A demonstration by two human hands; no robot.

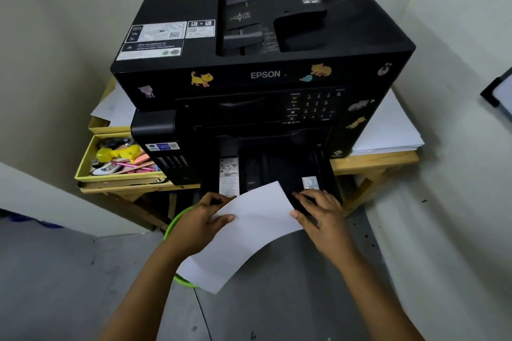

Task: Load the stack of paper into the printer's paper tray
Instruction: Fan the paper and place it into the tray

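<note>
A black Epson printer (pixel 263 44) stands on a wooden table, its paper tray (pixel 277 171) pulled out toward me at the bottom front. A thin white stack of paper (pixel 249 232) hangs tilted in front of the tray, its far corner over the tray's front edge. My left hand (pixel 202 219) grips the stack's left edge, thumb on top and fingers underneath. My right hand (pixel 318 213) holds the right edge with the thumb on the paper, while its fingers reach onto the tray's front right part.
A yellow box (pixel 83 166) of pens and small items sits left of the printer. More white sheets (pixel 388 130) lie on the wooden table (pixel 374 163) to the right. A green hoop (pixel 171 224) shows under my left wrist, above the grey floor. Walls close in on both sides.
</note>
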